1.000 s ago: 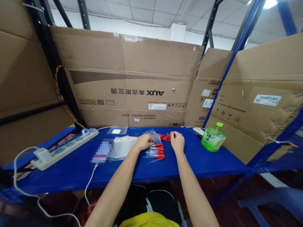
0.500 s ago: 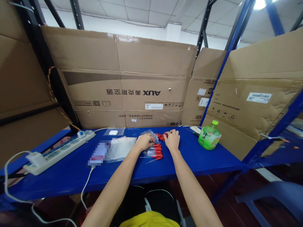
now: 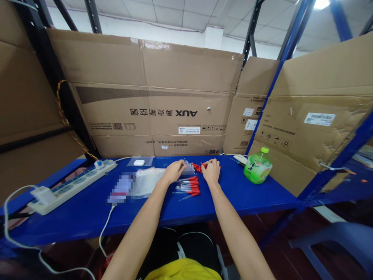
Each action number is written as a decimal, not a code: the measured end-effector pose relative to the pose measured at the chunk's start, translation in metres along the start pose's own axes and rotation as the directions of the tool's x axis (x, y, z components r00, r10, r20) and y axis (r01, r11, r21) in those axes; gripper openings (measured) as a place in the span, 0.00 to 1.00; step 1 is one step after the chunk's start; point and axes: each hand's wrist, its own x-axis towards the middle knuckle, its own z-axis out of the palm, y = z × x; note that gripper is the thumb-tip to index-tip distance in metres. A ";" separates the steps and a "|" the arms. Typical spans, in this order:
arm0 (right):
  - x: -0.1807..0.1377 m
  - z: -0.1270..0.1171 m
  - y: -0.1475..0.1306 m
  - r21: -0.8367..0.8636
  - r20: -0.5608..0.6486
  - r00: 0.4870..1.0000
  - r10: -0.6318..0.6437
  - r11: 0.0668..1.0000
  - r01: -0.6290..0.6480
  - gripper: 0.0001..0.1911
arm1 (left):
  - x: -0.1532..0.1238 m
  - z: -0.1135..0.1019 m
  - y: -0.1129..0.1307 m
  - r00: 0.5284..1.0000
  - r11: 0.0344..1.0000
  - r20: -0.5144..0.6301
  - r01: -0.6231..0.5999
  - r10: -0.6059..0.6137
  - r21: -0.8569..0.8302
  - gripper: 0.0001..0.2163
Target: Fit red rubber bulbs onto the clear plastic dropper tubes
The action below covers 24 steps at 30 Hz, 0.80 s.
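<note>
My left hand (image 3: pixel 174 172) is at the left edge of a pile of clear thin tubes (image 3: pixel 189 168), its fingers bent together at the tubes; whether one is between the fingertips is too small to tell. Beside the pile lie red rubber bulbs (image 3: pixel 196 167). My right hand (image 3: pixel 212 171) has its fingers curled over the right end of these bulbs, with a bit of red showing at the fingertips. Closer to me, several droppers (image 3: pixel 188 188) with red bulbs and clear stems lie in a row, bulbs to the right.
Left of my hands are clear plastic bags (image 3: pixel 145 182), a blurred phone (image 3: pixel 121 187) on a cable, a white case (image 3: pixel 139 163) and a power strip (image 3: pixel 72 186). At right stand a green bottle (image 3: pixel 258 166) and a screwdriver (image 3: pixel 236 161). Cardboard (image 3: pixel 163 97) walls the blue table (image 3: pixel 227 202).
My left hand has moved up and slightly left, off the row of droppers, to the clear tubes. My right hand stays at the red bulbs, its fingers slightly more curled.
</note>
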 end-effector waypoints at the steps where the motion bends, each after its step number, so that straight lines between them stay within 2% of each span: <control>1: 0.001 0.000 0.000 0.028 -0.021 1.000 0.008 1.000 -0.007 0.08 | 0.000 -0.001 -0.001 1.000 0.999 -0.011 0.021 -0.021 -0.036 0.05; 3: 0.002 0.001 -0.002 0.134 -0.072 0.997 0.005 0.991 0.005 0.08 | 0.002 0.000 -0.002 0.997 0.994 -0.032 0.067 -0.070 -0.084 0.06; 5: 0.002 0.004 -0.007 0.342 -0.094 0.995 -0.033 0.937 0.063 0.09 | 0.005 0.002 -0.003 0.990 0.984 -0.074 0.110 -0.122 -0.143 0.07; 7: 0.001 0.008 -0.013 0.604 -0.039 0.994 -0.101 0.791 0.104 0.09 | 0.008 0.005 -0.003 0.980 0.963 -0.099 0.149 -0.174 -0.223 0.10; 9: -0.001 0.012 -0.020 0.789 0.064 0.982 -0.179 0.612 0.060 0.11 | 0.009 0.006 -0.002 0.973 0.932 -0.096 0.171 -0.212 -0.320 0.13; 11: -0.004 0.015 -0.026 0.869 0.149 0.966 -0.213 0.494 -0.026 0.13 | 0.010 0.007 0.000 0.965 0.886 -0.090 0.187 -0.247 -0.424 0.16; 13: -0.005 0.016 -0.029 0.901 0.188 0.964 -0.188 0.423 -0.093 0.16 | 0.009 0.008 0.004 0.953 0.813 -0.077 0.206 -0.293 -0.545 0.18; 15: -0.005 0.016 -0.031 0.920 0.197 0.971 -0.138 0.368 -0.134 0.18 | 0.008 0.009 0.010 0.939 0.687 -0.024 0.234 -0.344 -0.688 0.20; 18: -0.006 0.013 -0.033 0.932 0.188 0.978 -0.092 0.330 -0.148 0.18 | 0.007 0.013 0.019 0.920 0.419 0.101 0.267 -0.378 -0.868 0.22; 24: -0.011 0.010 -0.038 0.928 0.191 0.971 -0.142 0.348 -0.131 0.16 | 0.006 0.019 0.032 0.926 -0.040 0.186 0.183 -0.330 -0.982 0.23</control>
